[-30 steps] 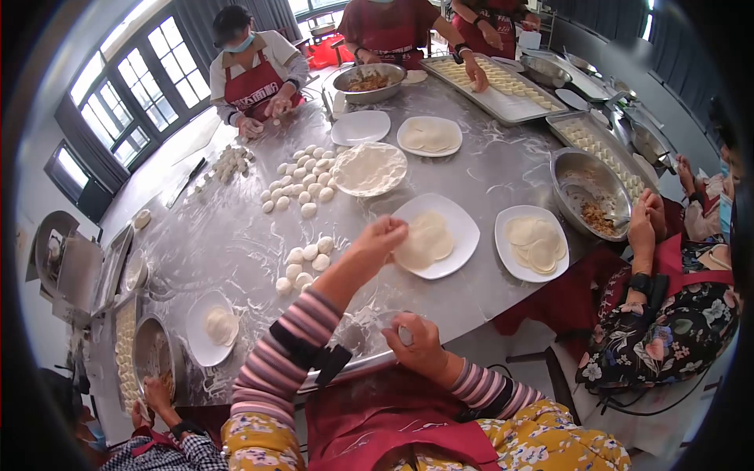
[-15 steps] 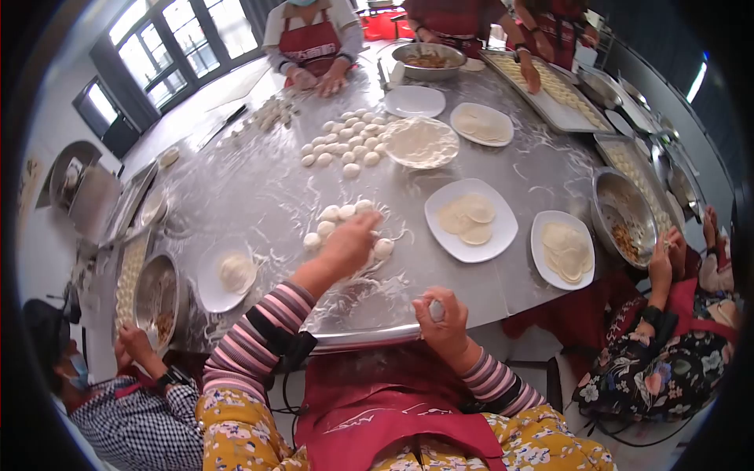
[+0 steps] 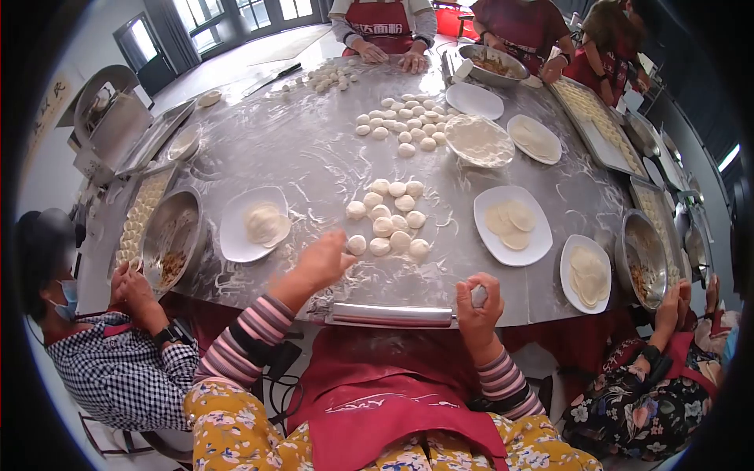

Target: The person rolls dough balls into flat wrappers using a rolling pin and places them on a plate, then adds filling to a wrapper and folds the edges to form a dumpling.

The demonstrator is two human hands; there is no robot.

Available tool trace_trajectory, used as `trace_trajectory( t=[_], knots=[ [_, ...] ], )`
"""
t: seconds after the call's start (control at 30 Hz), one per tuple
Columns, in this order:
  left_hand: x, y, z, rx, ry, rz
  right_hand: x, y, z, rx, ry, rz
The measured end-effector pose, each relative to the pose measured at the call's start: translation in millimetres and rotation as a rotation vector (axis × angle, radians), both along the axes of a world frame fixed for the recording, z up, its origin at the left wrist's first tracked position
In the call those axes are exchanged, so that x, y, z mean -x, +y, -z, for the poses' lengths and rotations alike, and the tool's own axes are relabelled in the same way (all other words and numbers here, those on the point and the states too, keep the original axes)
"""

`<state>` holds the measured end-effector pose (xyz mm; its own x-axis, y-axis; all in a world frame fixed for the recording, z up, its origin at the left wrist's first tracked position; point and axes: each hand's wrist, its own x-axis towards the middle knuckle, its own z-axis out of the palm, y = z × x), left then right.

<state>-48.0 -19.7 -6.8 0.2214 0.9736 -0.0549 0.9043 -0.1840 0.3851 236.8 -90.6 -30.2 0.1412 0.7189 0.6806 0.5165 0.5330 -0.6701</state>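
Observation:
My left hand point(image 3: 320, 264) is over the table left of the dough pieces, slightly blurred, its fingers apart. Its fingertips are right beside the nearest round dough piece point(image 3: 356, 245). Several more small floured dough pieces point(image 3: 382, 227) form a loose cluster ahead. At the front table edge lies a shiny metal rolling pin point(image 3: 390, 315). My right hand point(image 3: 485, 312) is closed around its right end, and a grey tip shows between the fingers. White plates with flat dough wrappers stand to the left point(image 3: 267, 225) and right point(image 3: 510, 222) of the cluster.
Farther back are more dough pieces point(image 3: 406, 125) and a bowl of flour point(image 3: 481, 141). Metal filling bowls stand at left point(image 3: 185, 212) and right point(image 3: 632, 251). Trays of dumplings point(image 3: 598, 125) line the right side. People work around the table, one close on each side.
My left hand has moved back and left off the dough cluster, which now shows more fully. The view has shifted, and my right hand stays closed on the rolling pin.

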Motion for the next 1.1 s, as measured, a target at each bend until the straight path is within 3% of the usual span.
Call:
trace_trajectory(
  t=[0.07, 0.27, 0.33, 0.47, 0.53, 0.67, 0.77, 0.87, 0.93, 1.1],
  knots=[
    [-5.0, 7.1, 9.5, 0.060, -0.046, 0.080, 2.2, 1.5, -0.6, -0.021, -0.008, 0.009],
    [-30.6, 24.0, -9.6, -0.068, -0.117, -0.062, 1.5, -1.4, 0.1, -0.025, -0.011, 0.017],
    [-32.9, 29.0, 5.0, -0.077, 0.039, 0.056, 1.5, -0.7, 0.3, -0.029, -0.011, 0.017],
    [-30.4, 24.7, 18.6, -0.114, -0.086, 0.117, 1.1, -5.1, -1.2, -0.002, -0.019, 0.016],
    [-20.9, 22.3, 5.7, 0.174, -0.194, 0.117, 0.7, -6.1, -2.8, 0.009, -0.016, 0.004],
    [11.4, 11.6, -7.2, 0.088, -0.158, 0.133, 0.2, -4.8, 1.5, 0.038, 0.005, 0.008],
    [21.2, 8.1, -6.1, 0.196, -0.098, 0.116, 0.3, -2.5, 2.5, 0.072, 0.020, 0.005],
    [4.6, 5.3, 13.0, 0.209, -0.204, 0.216, 0.2, -0.7, 3.3, 0.076, 0.031, 0.011],
    [-14.3, 4.1, 13.5, 0.307, -0.413, 0.187, -2.0, -2.2, 9.4, 0.137, 0.087, -0.002],
    [-37.5, 0.5, 25.5, 0.314, -0.511, 0.178, 0.0, -1.8, 5.5, 0.120, 0.035, 0.023]
  ],
)
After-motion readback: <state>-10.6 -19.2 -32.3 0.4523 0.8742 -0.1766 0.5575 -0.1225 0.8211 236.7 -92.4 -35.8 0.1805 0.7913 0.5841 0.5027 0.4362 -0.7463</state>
